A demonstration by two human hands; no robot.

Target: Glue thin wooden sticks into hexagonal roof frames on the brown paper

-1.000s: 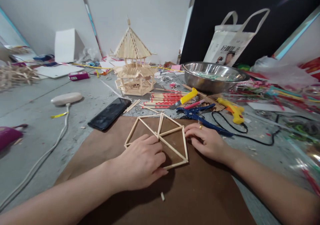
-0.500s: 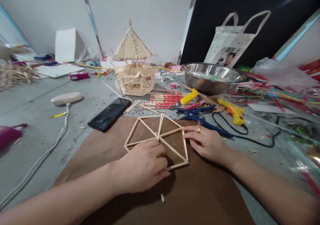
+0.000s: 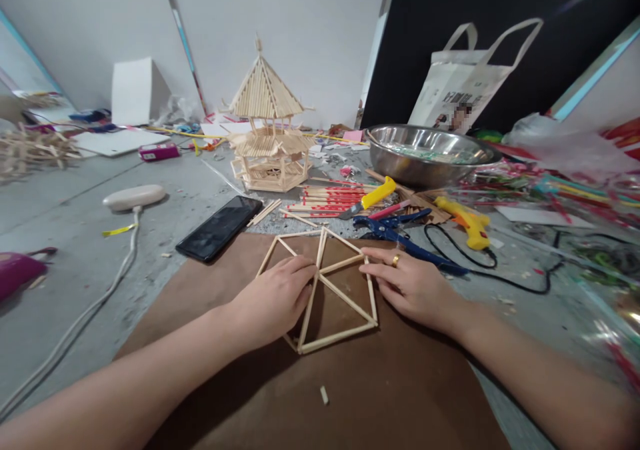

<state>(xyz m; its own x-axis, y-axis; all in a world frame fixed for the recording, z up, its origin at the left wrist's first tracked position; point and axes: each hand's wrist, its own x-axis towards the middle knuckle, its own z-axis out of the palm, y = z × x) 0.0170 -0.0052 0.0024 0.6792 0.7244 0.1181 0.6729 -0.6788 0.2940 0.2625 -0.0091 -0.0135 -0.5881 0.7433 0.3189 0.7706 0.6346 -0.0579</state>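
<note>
A hexagonal frame of thin wooden sticks (image 3: 345,336), with spokes meeting near its middle, lies on a brown sheet (image 3: 400,397). My left hand (image 3: 277,297) covers its left part, fingers bent together with the tips at the central joint; the thumb and the spokes below are hidden. At the upper right corner, my right hand (image 3: 413,283), with a ring on one finger, has its fingertips on the frame's edge, pinning it. A short stick offcut (image 3: 325,395) lies in front of the frame.
Behind stand a stick pavilion model (image 3: 270,143) and a steel basin (image 3: 430,160). A phone (image 3: 220,229), red-marked sticks (image 3: 325,203), a yellow-handled knife (image 3: 375,195), blue pliers (image 3: 410,240) and a corded yellow glue gun (image 3: 465,225) lie beyond the sheet.
My left hand has moved up and left from the frame's lower middle, uncovering its bottom corner and a lower spoke. My right hand stays at the right corner, shifted very slightly left.
</note>
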